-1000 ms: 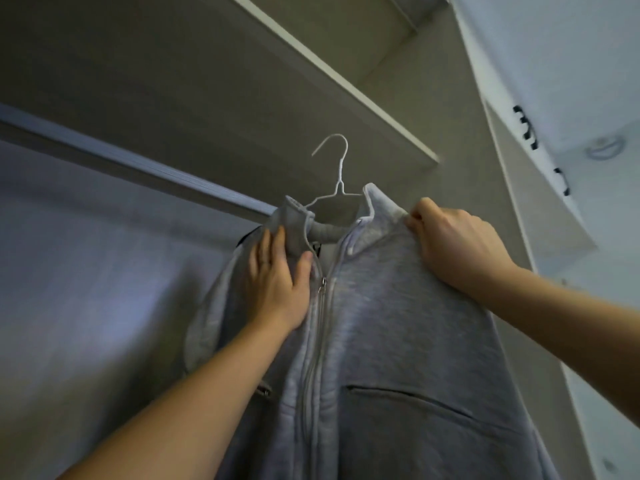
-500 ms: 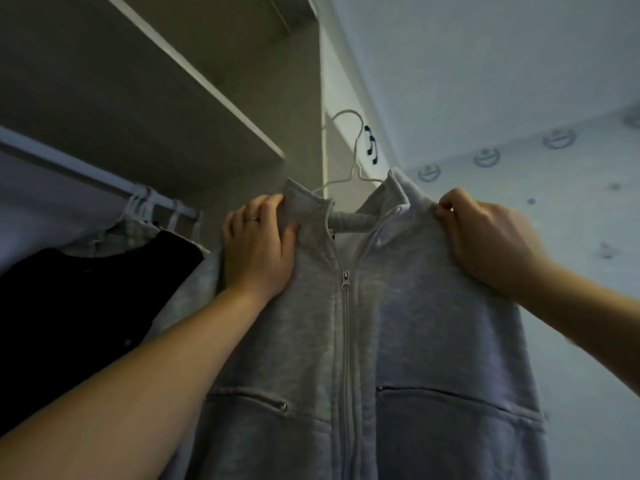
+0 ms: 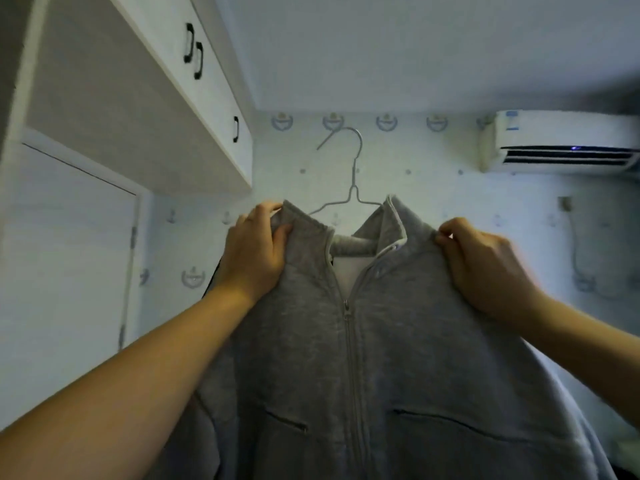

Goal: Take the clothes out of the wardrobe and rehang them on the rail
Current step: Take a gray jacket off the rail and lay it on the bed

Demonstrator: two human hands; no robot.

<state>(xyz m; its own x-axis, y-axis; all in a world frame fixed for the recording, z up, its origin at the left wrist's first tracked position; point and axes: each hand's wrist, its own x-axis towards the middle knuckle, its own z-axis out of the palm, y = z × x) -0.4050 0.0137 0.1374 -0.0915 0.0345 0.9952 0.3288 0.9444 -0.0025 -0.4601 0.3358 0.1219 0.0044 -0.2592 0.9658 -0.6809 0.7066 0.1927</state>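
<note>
A grey zip-up jacket (image 3: 381,358) hangs on a thin white wire hanger (image 3: 353,174), held up in front of me in mid-air. My left hand (image 3: 252,254) grips the jacket's left shoulder beside the collar. My right hand (image 3: 485,268) grips the right shoulder, fingers curled into the fabric. The hanger's hook points up and left and rests on nothing. The zip is closed up to the chest. No rail is in view.
The wardrobe's upper cabinets (image 3: 194,84) with black handles run along the upper left, above a white door (image 3: 69,265). Behind the jacket is a patterned wall (image 3: 433,188). An air conditioner (image 3: 568,143) is mounted at the upper right.
I have turned right, away from the wardrobe, carrying the jacket on its hanger out with both hands. The rail and the dark clothes on it have left the view.
</note>
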